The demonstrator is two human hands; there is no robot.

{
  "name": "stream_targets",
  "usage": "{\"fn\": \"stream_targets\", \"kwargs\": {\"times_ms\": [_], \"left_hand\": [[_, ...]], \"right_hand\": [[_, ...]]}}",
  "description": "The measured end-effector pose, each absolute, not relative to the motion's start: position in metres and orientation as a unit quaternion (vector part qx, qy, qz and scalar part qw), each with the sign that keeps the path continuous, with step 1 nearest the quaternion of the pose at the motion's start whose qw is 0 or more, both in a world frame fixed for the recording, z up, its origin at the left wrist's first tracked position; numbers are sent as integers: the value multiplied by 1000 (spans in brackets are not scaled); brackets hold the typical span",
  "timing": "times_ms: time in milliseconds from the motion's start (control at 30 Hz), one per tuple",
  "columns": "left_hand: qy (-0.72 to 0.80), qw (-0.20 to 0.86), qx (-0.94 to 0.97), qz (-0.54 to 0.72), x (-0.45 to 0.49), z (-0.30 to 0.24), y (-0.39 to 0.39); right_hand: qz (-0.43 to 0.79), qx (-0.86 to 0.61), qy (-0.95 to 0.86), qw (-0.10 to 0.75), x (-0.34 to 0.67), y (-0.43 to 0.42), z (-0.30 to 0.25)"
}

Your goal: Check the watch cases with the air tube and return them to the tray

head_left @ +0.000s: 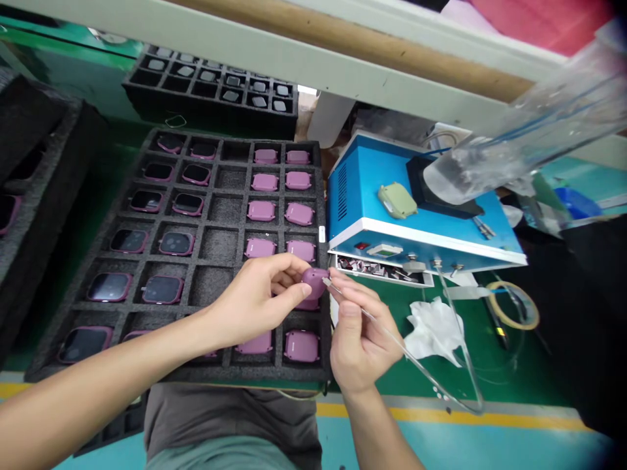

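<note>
A purple smartwatch case [316, 279] is pinched between the thumb and fingers of my left hand [267, 290], above the right side of a black foam tray [215, 248]. My right hand [360, 333] is closed around a thin clear tube [421, 372], whose pale tip points at the case and looks close to it or touching. Beneath my hands, the tray holds purple cases [261, 210] in its right columns. Dark-screened watches [176, 243] fill its left columns, and several middle compartments are bare. My left forearm covers part of the lower rows.
A blue control box [382, 179] with a white front edge stands right of the tray, a pale green case [398, 200] on top. Below it are a drawer of small parts [377, 269] and a crumpled white cloth [435, 329]. Another foam tray [210, 85] sits behind, under a shelf beam [294, 52].
</note>
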State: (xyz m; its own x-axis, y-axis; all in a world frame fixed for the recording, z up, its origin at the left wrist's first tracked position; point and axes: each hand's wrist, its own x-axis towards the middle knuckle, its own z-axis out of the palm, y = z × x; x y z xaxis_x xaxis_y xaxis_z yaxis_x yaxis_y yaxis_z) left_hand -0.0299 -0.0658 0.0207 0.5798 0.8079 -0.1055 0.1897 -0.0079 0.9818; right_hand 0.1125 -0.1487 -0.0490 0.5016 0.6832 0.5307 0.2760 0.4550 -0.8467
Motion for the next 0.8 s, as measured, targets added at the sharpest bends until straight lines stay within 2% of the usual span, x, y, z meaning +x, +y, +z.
{"fn": "stream_targets", "kwargs": {"times_ms": [800], "left_hand": [[363, 542, 711, 264, -33, 22, -65]], "right_hand": [[142, -503, -481, 704, 113, -149, -49]]}}
